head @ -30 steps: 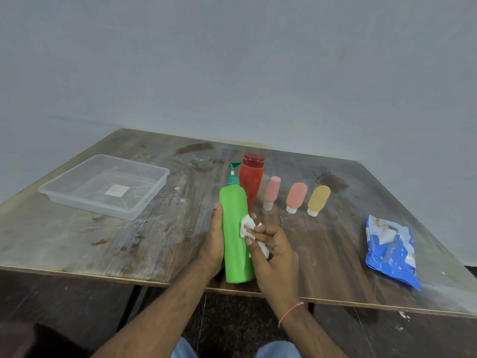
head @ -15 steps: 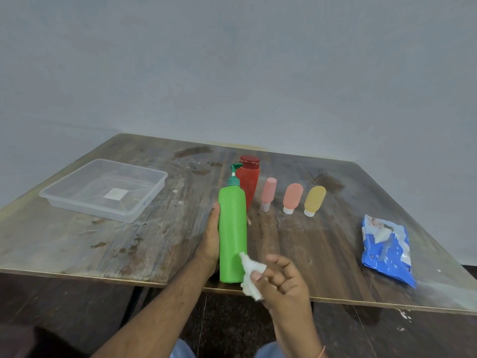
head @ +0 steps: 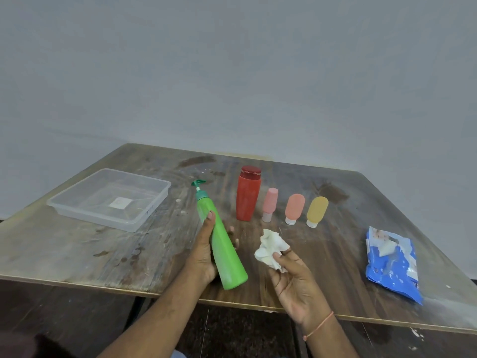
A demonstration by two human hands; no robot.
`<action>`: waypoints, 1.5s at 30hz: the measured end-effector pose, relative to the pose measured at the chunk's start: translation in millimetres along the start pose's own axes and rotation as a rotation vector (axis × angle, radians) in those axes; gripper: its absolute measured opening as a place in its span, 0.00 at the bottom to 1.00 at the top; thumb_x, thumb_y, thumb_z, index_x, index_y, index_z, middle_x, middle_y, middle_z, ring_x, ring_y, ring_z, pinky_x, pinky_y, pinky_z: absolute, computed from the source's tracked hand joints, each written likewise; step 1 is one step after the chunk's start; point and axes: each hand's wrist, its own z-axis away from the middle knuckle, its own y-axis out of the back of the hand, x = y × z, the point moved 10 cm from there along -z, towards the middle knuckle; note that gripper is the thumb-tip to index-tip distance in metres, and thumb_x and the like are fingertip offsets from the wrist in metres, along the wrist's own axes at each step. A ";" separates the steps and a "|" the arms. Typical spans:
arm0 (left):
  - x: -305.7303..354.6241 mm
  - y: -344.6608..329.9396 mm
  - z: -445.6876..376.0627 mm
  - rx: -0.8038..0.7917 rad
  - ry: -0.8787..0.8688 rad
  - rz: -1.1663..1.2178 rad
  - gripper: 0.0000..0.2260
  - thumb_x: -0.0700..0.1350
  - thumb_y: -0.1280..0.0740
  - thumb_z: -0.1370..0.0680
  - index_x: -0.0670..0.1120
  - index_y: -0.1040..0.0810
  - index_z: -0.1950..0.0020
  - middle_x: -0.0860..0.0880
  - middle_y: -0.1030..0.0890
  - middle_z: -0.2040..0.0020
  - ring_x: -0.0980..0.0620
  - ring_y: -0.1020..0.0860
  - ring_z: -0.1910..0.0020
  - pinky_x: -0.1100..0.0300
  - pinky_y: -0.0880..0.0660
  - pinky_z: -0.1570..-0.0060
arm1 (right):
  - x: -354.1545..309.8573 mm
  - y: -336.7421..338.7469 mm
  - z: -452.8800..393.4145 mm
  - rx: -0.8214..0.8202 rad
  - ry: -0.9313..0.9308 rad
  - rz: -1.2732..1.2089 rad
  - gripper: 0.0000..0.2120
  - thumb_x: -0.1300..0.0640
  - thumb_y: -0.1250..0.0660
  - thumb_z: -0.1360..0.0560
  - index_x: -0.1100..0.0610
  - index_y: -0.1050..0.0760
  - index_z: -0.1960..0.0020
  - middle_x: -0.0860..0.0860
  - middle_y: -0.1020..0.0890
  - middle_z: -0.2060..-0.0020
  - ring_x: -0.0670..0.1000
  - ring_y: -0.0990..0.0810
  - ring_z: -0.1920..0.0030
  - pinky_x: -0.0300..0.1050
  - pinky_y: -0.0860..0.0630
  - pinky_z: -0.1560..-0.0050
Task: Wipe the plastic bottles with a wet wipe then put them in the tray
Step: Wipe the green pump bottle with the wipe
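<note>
While the left hand (head: 204,251) is gripping the green bottle (head: 222,244) at frame centre, tilted with its pump toward the upper left, the right hand (head: 296,282) is pinching a crumpled wet wipe (head: 271,248) beside it. The tray (head: 77,202) is sitting at the left on the table (head: 77,254).

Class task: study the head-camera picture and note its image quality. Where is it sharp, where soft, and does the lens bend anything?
Head view: light is soft and even, with faint shadows; the green bottle, red bottle and tray are fairly sharp; the wet wipe is bright, its folds soft; the wide-angle lens curves the table edges; below the table it is dark.
</note>
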 end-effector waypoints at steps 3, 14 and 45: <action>11.1 -7.8 2.4 -0.034 -0.021 0.016 0.44 0.61 0.11 0.46 0.46 0.20 0.35 0.48 0.13 0.40 0.42 0.12 0.48 0.48 0.14 0.55 | 6.6 -6.7 -5.1 -0.021 -0.018 0.035 0.21 0.68 0.31 0.26 0.65 0.21 0.32 0.64 0.16 0.37 0.59 0.12 0.44 0.48 0.13 0.51; 59.8 15.1 -10.2 0.026 -0.134 0.037 0.22 0.53 0.41 0.15 0.41 0.19 0.30 0.38 0.15 0.37 0.39 0.14 0.46 0.41 0.22 0.38 | 8.1 -13.1 -13.2 0.028 0.264 0.580 0.07 0.66 0.25 0.24 0.58 0.12 0.49 0.60 0.12 0.48 0.59 0.14 0.56 0.48 0.17 0.63; 22.8 -1.9 -17.1 -0.088 -0.109 0.108 0.41 0.79 0.45 0.26 0.46 0.19 0.36 0.41 0.20 0.52 0.42 0.21 0.62 0.47 0.24 0.52 | -1.3 -46.1 -12.5 -0.145 0.588 1.071 0.13 0.66 0.19 0.28 0.48 0.13 0.60 0.48 0.15 0.58 0.49 0.16 0.57 0.41 0.21 0.57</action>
